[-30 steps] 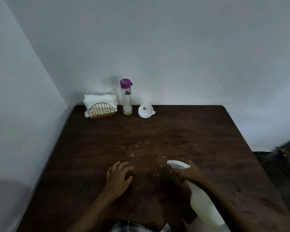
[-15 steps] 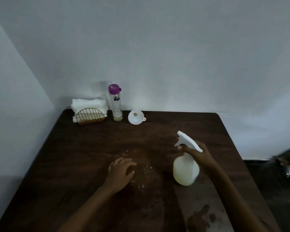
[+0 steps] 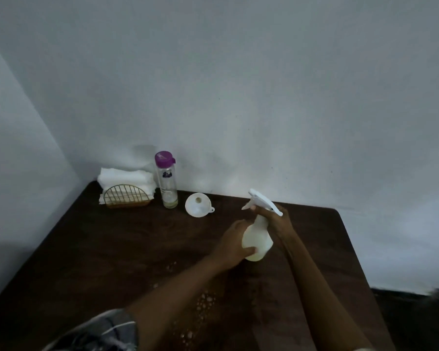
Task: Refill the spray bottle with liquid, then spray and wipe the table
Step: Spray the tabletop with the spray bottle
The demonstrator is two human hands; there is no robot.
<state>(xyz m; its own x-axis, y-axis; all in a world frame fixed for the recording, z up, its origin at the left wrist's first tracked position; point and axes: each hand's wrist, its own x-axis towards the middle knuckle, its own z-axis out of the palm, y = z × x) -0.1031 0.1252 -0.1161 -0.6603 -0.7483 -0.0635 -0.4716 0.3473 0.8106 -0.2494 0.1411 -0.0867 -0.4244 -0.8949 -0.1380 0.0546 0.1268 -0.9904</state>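
Dark wooden table [image 3: 86, 249] against pale walls: napkins [image 3: 126, 178] in a wire holder [image 3: 127, 196] far left, purple-capped bottle [image 3: 167, 179], white funnel [image 3: 197, 205]. Droplets [image 3: 205, 304] near centre. Left hand [image 3: 235, 243] wrapped round spray bottle [image 3: 257, 236], upright on the tabletop; right hand [image 3: 279, 220] gripping its neck under the trigger head.
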